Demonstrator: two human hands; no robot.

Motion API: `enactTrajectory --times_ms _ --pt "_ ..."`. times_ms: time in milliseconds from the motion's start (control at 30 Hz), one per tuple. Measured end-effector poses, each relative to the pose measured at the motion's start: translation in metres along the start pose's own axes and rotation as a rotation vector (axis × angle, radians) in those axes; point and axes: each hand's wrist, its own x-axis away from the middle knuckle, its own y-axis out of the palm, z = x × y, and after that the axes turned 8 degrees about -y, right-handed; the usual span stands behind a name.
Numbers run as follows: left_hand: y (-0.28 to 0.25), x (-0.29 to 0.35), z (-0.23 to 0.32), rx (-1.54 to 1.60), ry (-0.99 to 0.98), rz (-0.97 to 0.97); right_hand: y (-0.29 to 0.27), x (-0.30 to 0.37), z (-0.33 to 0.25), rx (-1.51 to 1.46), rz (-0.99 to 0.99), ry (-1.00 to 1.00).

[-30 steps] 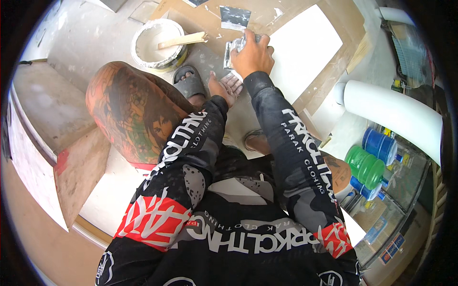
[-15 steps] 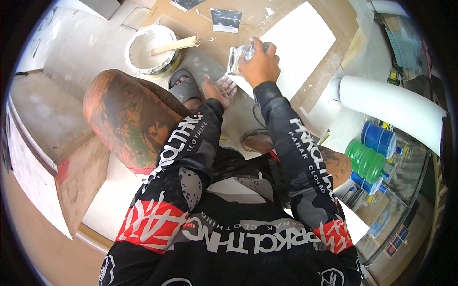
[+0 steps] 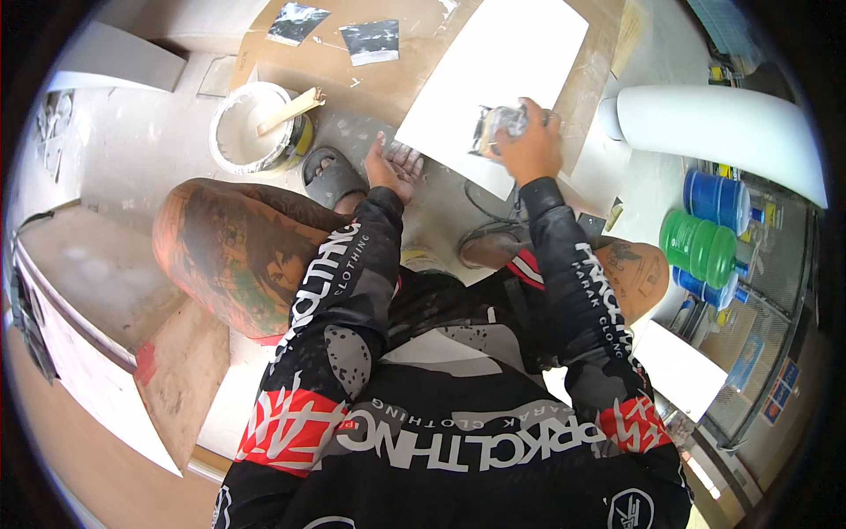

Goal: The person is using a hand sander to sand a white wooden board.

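My right hand [image 3: 536, 145] is wrapped round a dusty palm sander [image 3: 487, 132], over the near right part of a white board [image 3: 493, 66]. A dark cord [image 3: 483, 198] loops down beside my right wrist. Palm up and whitened with dust, my left hand [image 3: 395, 169] has its fingers spread and nothing in it. It is just off the board's near left corner. The board lies on a larger brown sheet [image 3: 401, 93]. Whether the sander's underside touches the board cannot be told.
Left of my sandalled foot [image 3: 333, 176] stands a bucket [image 3: 214, 132] of white paste with a wooden stick [image 3: 291, 112]. Two dark sheets [image 3: 370, 41] lie on the brown sheet. A white roll [image 3: 714, 132], water jugs [image 3: 696, 245] and a mesh rack [image 3: 758, 348] are at right.
The sander in my right hand has moved right and slightly nearer across the board. My left hand stays open beside the corner. The whole view has shifted a little.
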Motion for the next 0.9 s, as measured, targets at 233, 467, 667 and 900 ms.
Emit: enactTrajectory --times_ms 233,467,667,900 --pt "-0.004 -0.004 0.000 -0.122 0.049 -0.043 -0.007 -0.020 0.037 -0.008 -0.031 -0.035" --pt "-0.007 -0.006 0.005 -0.153 0.042 -0.072 -0.003 0.006 0.007 -0.090 -0.154 -0.475" --pt "-0.007 -0.007 0.005 -0.131 0.033 -0.051 -0.013 0.017 -0.022 -0.117 -0.302 -0.837" --pt "-0.011 -0.012 0.004 -0.149 0.078 -0.197 -0.016 0.010 -0.042 -0.227 -0.459 -1.033"
